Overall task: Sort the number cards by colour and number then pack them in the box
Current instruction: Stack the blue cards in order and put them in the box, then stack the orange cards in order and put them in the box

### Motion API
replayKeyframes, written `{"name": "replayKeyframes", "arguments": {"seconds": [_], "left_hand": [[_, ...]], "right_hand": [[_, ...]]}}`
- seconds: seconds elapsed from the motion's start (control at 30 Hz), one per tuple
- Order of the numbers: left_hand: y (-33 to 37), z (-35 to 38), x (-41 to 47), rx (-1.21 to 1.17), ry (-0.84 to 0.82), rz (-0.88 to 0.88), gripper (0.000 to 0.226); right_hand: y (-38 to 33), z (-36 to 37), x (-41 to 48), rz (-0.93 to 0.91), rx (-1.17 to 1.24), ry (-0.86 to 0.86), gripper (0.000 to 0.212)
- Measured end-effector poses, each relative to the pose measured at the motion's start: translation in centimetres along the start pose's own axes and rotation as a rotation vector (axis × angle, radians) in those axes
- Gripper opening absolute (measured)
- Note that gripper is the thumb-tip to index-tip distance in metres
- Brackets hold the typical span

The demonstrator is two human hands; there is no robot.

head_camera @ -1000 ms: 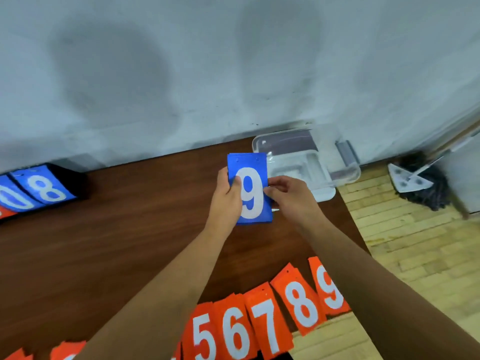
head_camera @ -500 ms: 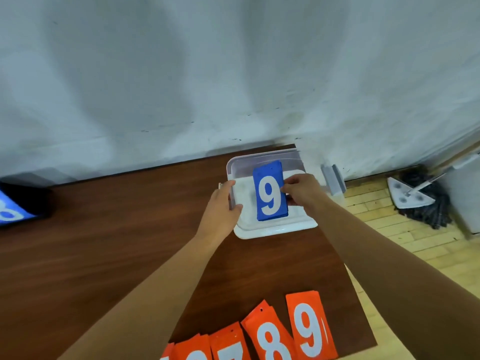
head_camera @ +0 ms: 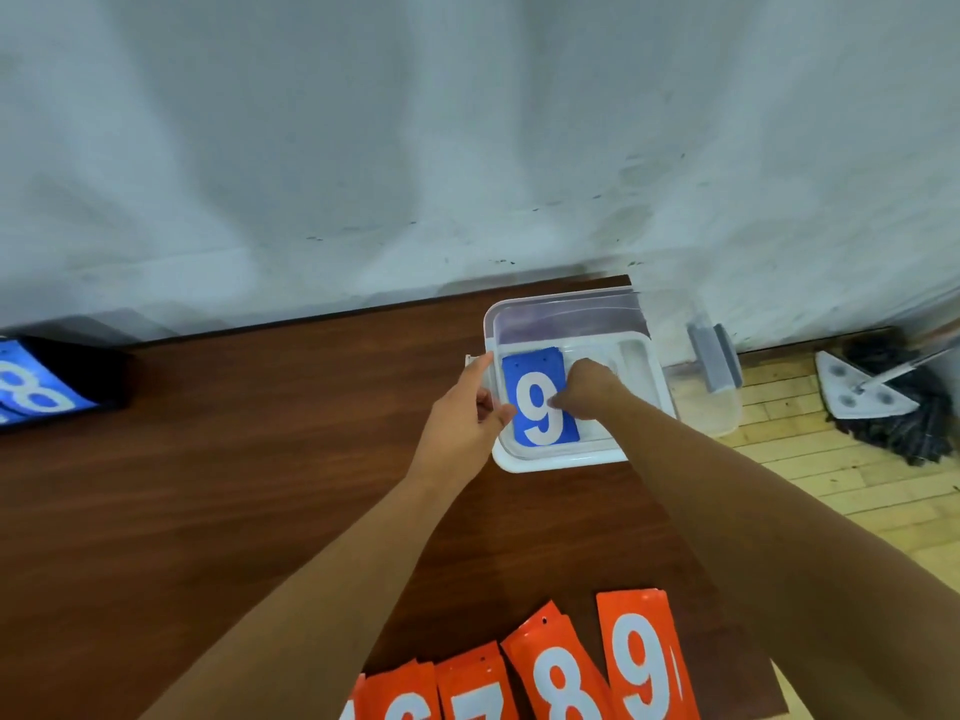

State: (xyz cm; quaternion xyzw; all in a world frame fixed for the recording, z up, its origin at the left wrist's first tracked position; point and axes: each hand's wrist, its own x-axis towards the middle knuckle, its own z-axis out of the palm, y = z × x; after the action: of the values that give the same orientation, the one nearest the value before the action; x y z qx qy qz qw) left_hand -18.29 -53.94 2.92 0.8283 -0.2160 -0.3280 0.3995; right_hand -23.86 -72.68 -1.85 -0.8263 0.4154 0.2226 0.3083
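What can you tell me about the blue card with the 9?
The blue card is a flat rectangle with a big white 9 and two small holes near its top edge. It looks like thin plastic. It lies face up inside the clear box, in its left part. The right hand holds its right edge.

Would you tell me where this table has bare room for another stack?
Bare table lies between the blue 8 cards at left and the box, down to the orange cards. Crowded at the box: left hand on its wall, right hand on the blue 9 card.
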Motion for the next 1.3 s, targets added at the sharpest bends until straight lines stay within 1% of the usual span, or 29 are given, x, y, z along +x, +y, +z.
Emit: {"name": "replayKeyframes", "arguments": {"seconds": [0.03, 0.1, 0.2, 0.33, 0.4, 0.5, 0.6, 0.77, 0.9, 1.0, 1.07, 1.2, 1.27, 1.3], "left_hand": [[0.1, -0.1, 0.0, 0.023, -0.006, 0.004, 0.066], [0.2, -0.5, -0.1, 0.06, -0.014, 0.032, 0.062], [0.3, -2.3, -0.5, 0.114, 0.022, 0.067, 0.051], [-0.6, -7.5, -2.0, 0.218, 0.127, 0.068, 0.04], [-2.1, -11.1, -3.6, 0.239, 0.16, 0.028, 0.035], [-6.1, -17.1, -6.9, 0.227, 0.238, -0.009, 0.028], [-10.8, -22.8, -10.8, 0.214, 0.312, -0.079, 0.025], [-22.2, -33.5, -20.2, 0.137, 0.481, -0.293, 0.015], [-30.4, -39.8, -27.6, 0.065, 0.587, -0.445, 0.018], [-35.9, -43.0, -32.7, 0.013, 0.635, -0.548, 0.015], [-39.1, -44.4, -35.5, -0.019, 0.639, -0.616, 0.012], [-44.4, -45.2, -39.7, -0.095, 0.628, -0.756, 0.005], [-47.1, -44.5, -40.8, -0.137, 0.603, -0.823, 0.012], [-48.4, -43.9, -41.0, -0.141, 0.583, -0.873, 0.023]], "right_hand": [[-0.3, -0.2, -0.3, -0.017, -0.032, 0.026, 0.03], [-0.9, -0.8, -1.4, -0.039, -0.003, 0.118, 0.026], [-2.2, -1.6, -4.6, -0.133, 0.126, 0.242, 0.031], [-5.4, -1.1, -10.6, -0.29, 0.196, 0.414, 0.034], [-8.1, -0.1, -13.6, -0.336, 0.223, 0.421, 0.036], [-13.0, 2.6, -17.4, -0.38, 0.215, 0.361, 0.043], [-17.7, 6.4, -19.7, -0.449, 0.173, 0.289, 0.044], [-28.7, 15.9, -23.5, -0.556, 0.144, 0.132, 0.042], [-36.6, 24.2, -25.9, -0.608, 0.096, 0.004, 0.038], [-41.2, 30.2, -27.8, -0.675, 0.066, -0.057, 0.033], [-43.7, 33.8, -28.9, -0.712, 0.038, -0.099, 0.031], [-47.4, 40.2, -31.1, -0.758, -0.037, -0.219, 0.03], [-48.6, 43.4, -31.8, -0.791, -0.109, -0.289, 0.032], [-49.1, 44.9, -32.1, -0.809, -0.15, -0.321, 0.032]]}}
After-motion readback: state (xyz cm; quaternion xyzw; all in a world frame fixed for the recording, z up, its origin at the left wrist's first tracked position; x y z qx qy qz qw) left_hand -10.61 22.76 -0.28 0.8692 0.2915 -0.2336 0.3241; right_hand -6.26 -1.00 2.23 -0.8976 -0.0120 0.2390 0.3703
